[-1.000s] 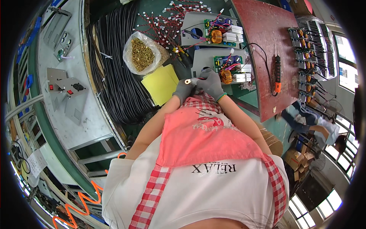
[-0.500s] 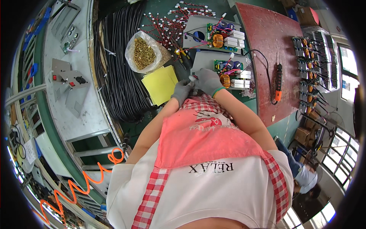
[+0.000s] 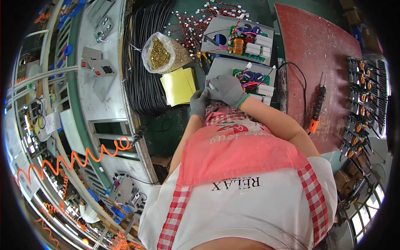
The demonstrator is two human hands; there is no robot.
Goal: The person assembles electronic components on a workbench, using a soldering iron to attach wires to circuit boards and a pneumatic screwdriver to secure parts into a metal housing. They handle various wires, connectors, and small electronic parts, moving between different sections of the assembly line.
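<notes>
Both my hands wear grey gloves and meet at the near edge of a grey metal plate [image 3: 221,66] that carries a green circuit board [image 3: 238,72]. My left hand [image 3: 198,103] has its fingers closed at the plate's near left corner; what they pinch is too small to make out. Over that same corner lies my right hand [image 3: 227,89], fingers curled together, covering part of the board; whatever is in them is hidden. Just beyond sits a second grey plate [image 3: 214,25] with a circuit board [image 3: 250,41] bearing a copper coil, blue capacitors and white blocks.
Left of my hands are yellow sheets [image 3: 178,87], a bag of brass-coloured small parts [image 3: 160,54] and bundled black cables [image 3: 139,83]. Pliers [image 3: 204,62] and red-black wires with white connectors [image 3: 187,31] lie farther back. An orange-black soldering iron [image 3: 317,110] rests on the red board [image 3: 300,54] at right.
The view has turned, so the bench appears shifted. My right hand has moved over the plate's near edge and now hides the board's coil. Both hands stay close together.
</notes>
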